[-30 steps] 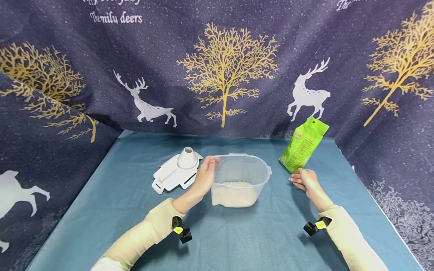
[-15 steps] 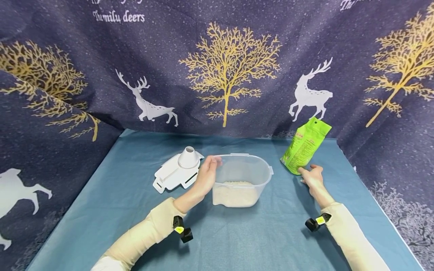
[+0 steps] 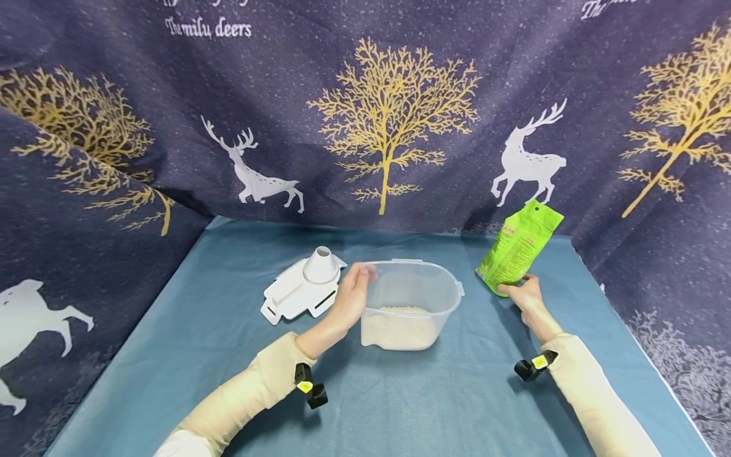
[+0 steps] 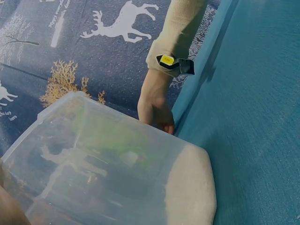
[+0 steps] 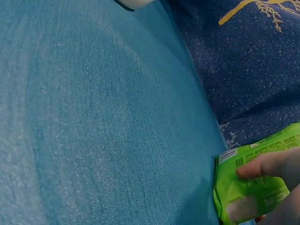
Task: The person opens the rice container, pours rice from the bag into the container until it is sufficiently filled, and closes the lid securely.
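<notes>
A clear plastic container (image 3: 408, 289) with whitish grains (image 3: 400, 330) in its bottom stands mid-table. My left hand (image 3: 349, 301) holds its left end at the rim, and part of the fingers shows blurred through the wall. To the right, a bright green printed bag (image 3: 516, 247) leans on the table, tilted to the right. My right hand (image 3: 530, 301) grips the bag's lower right part. In the right wrist view the thumb (image 5: 262, 166) presses the front of the green bag (image 5: 229, 192), while the other fingers are mostly hidden behind or under it.
A flat white plastic lid (image 3: 291, 298) with a white cone (image 3: 322, 266) on it lies left of the container, close to my left hand. Blue cloth (image 3: 411, 406) covers the table. Behind hangs a dark printed curtain (image 3: 337, 190).
My right hand has gone from straight fingers beside the bag's lower edge to a grip with the thumb on its front. The left hand stays on the container.
</notes>
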Available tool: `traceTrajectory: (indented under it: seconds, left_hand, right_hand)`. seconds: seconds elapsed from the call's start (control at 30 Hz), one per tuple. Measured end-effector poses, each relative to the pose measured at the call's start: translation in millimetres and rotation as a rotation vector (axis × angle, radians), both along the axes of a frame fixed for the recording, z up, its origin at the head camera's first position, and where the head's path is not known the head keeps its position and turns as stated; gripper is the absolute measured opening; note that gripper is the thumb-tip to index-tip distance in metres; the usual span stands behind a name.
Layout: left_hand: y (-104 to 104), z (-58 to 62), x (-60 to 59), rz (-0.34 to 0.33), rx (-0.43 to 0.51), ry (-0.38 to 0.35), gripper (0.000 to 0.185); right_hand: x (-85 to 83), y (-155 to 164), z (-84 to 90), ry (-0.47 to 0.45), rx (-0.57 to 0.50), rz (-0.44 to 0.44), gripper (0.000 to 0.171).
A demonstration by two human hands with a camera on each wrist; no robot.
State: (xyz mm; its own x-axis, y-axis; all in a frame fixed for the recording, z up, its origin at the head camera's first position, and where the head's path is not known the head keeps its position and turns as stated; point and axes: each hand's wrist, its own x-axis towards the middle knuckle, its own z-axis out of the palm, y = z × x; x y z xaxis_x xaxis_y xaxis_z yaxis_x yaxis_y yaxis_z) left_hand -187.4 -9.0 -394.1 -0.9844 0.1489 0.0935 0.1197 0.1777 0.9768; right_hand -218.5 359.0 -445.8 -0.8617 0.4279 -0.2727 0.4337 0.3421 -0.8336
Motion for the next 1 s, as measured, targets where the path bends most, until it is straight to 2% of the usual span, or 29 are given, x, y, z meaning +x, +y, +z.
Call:
traceTrajectory:
  seconds: [0.17,0.33,0.6,0.87,1.0]
  left_hand:
    - [1.0,-2.7,-0.7,-0.007,-0.003,0.019,0.032]
    - [2.0,-5.2,-2.3,-0.011,-0.017,0.043,0.033]
    - [1.8,-3.9,-1.6,-0.006,-0.016,0.041,0.033]
    - [-0.2,-3.7,-1.8,0.011,-0.036,0.062,0.032]
    - [0.2,-3.8,-1.8,0.014,-0.031,0.048,0.032]
  right_hand:
    - [-4.5,0.3,-9.2,0.067,0.051,0.005,0.072]
    - [-9.8,-1.7,-18.1,0.134,0.088,-0.041,0.063]
    - [-17.7,-6.8,-22.8,0.213,0.003,-0.145,0.082]
    - [-21.7,-8.6,-23.5,0.205,-0.003,-0.147,0.082]
    - [-21.1,-8.6,-23.3,0.204,-0.015,-0.144,0.083]
